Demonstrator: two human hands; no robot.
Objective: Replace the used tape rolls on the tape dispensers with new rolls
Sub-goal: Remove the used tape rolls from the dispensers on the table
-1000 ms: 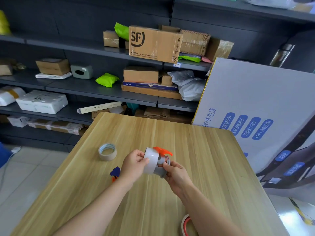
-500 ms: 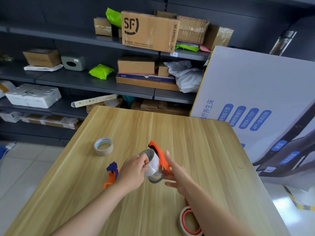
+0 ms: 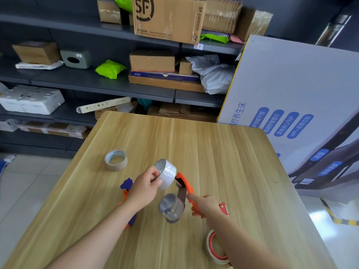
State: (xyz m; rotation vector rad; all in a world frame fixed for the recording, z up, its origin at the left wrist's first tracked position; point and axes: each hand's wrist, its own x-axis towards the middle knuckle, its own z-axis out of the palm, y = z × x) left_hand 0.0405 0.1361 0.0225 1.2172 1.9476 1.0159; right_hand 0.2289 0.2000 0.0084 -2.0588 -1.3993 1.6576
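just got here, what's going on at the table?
A person is swapping tape on a dispenser. The left hand holds a white tape roll just above and clear of the orange dispenser, which the right hand holds by its handle. The dispenser's grey hub is bare. A second dispenser lies on the table under the left forearm, a beige roll sits further left, and a red-cored roll lies by the right forearm.

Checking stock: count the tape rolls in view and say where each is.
3: beige roll on the table's left; white roll in the left hand; red-cored roll at the near edge, partly behind the right arm.
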